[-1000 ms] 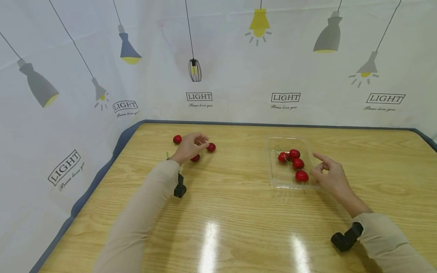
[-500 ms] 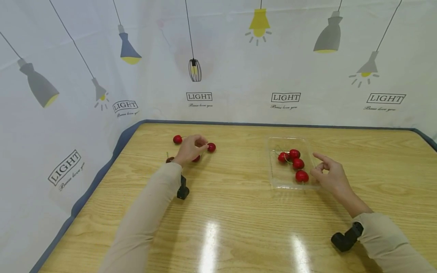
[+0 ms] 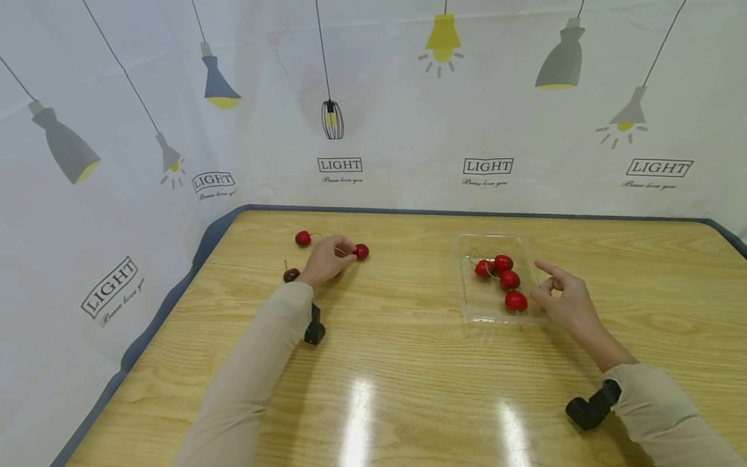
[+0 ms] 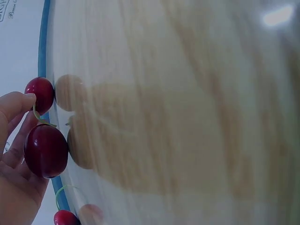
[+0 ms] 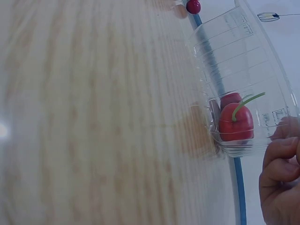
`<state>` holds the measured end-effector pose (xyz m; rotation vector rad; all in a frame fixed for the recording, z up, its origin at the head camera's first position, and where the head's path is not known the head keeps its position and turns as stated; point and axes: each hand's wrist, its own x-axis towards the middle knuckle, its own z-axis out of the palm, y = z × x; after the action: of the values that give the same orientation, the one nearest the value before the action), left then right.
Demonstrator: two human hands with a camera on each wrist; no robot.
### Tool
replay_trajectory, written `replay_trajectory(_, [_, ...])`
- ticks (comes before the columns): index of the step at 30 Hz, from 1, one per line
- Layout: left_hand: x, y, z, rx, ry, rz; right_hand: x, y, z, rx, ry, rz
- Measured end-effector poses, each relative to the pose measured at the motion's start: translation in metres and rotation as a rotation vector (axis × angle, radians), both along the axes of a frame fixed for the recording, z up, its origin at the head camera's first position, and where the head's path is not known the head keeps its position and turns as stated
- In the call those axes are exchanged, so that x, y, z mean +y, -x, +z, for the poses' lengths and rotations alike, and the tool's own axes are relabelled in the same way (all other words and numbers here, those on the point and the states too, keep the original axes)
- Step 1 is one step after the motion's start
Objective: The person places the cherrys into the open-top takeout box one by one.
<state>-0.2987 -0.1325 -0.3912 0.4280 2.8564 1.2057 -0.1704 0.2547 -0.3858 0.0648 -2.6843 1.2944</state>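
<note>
My left hand (image 3: 328, 261) reaches over the cherries at the left of the table. Its thumb and finger pinch at a dark red cherry (image 3: 361, 251), whose stem shows by the thumb in the left wrist view. Closer to the left wrist camera is another dark cherry (image 4: 46, 151), mostly hidden by the hand in the head view. My right hand (image 3: 565, 299) holds the right rim of a clear plastic box (image 3: 475, 305), thumb at the edge. Inside lie several red cherries (image 3: 509, 280), some with green stems.
Two more cherries lie around the left hand: a red one (image 3: 303, 239) farther back and a dark one (image 3: 291, 275) beside the wrist. The wooden table (image 3: 420, 363) ends at a blue edge against a white curtain (image 3: 403, 117) printed with lamps.
My left hand has shifted slightly toward me and to the right, with its fingertips staying at the cherry. The dark cherry beside the wrist has come into view. The right hand and box stay still.
</note>
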Motion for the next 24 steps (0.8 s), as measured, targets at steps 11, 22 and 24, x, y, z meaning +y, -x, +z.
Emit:
replay_trajectory(11, [0.0017,0.0005,-0.0058,-0.022,0.011,-0.009,0.0002,0.0000,-0.0005,0.002,0.001,-0.002])
replay_trajectory(22, [0.0038,-0.0007,-0.0055,0.010,0.001,-0.032,0.0003,0.0001,-0.0009,-0.002,0.006,-0.002])
replay_trajectory(24, [0.0039,-0.0007,-0.0056,0.008,0.003,-0.031,0.0002,0.0003,-0.0007,-0.003,0.007,-0.001])
